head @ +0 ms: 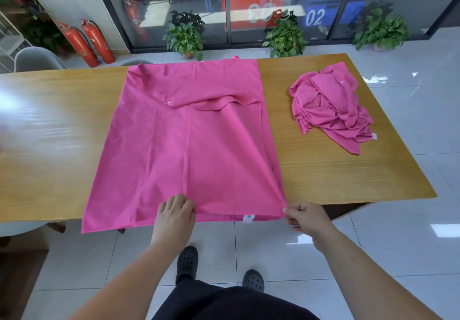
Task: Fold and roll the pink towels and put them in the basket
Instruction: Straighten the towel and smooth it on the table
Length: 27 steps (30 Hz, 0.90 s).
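Observation:
A large pink towel [189, 145] lies spread across the wooden table [336, 170], its far part folded back toward me and its near edge hanging over the table's front. My left hand [175, 216] grips the towel's near edge around the middle, fingers curled into the cloth. My right hand [307, 216] pinches the near right corner of the towel. A second pink towel [331, 105] sits crumpled in a heap on the right side of the table. No basket is in view.
The table's left half [49, 133] is bare wood with glare. A grey chair [37, 58] stands behind its left end. Two red fire extinguishers [87, 42] and several potted plants [185, 35] line the glass wall beyond. Tiled floor lies under my feet.

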Available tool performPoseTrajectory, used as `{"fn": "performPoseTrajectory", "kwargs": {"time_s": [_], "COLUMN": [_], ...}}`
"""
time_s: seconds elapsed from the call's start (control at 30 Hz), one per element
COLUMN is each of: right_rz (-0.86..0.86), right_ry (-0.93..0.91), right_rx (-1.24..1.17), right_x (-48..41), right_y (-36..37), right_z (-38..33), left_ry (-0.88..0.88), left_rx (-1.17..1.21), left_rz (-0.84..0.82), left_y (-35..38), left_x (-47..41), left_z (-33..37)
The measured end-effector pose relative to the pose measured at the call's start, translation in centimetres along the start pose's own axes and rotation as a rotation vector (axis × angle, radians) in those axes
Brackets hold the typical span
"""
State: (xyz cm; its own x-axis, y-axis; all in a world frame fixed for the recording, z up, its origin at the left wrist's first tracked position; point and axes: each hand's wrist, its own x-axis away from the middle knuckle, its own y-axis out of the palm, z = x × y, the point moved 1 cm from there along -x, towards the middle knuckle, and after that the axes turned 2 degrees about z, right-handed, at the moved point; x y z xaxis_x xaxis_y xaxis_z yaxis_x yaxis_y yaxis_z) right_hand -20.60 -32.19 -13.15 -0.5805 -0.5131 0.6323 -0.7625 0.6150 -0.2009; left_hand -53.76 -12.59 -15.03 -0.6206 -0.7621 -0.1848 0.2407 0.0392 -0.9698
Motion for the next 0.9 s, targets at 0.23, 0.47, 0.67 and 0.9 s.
{"fn": "performPoseTrajectory", "kwargs": {"time_s": [0.23, 0.47, 0.67, 0.9], "right_rz": [0.031, 0.211, 0.18, 0.153], "right_ry": [0.037, -0.152, -0.031, -0.007], "right_rx": [0.075, -0.16, 0.191, 0.162], "right_x": [-0.8, 0.2, -1.0, -2.3], "right_y": [1.4, 1.5, 1.7, 2.1], "right_z": [2.2, -0.5, 2.5, 2.8], "left_ry": [-0.547, -0.876, -1.22, -1.408], "left_rx": [0.214, 0.464, 0.721, 1.163], "left_rz": [-0.171, -0.102, -0.085, -0.007], "left_y": [1.4, 1.5, 2.1, 4.2], "left_x": [2.0, 1.9, 2.0, 0.9], "left_z": [1.5, 2.2, 2.9, 2.8]}}
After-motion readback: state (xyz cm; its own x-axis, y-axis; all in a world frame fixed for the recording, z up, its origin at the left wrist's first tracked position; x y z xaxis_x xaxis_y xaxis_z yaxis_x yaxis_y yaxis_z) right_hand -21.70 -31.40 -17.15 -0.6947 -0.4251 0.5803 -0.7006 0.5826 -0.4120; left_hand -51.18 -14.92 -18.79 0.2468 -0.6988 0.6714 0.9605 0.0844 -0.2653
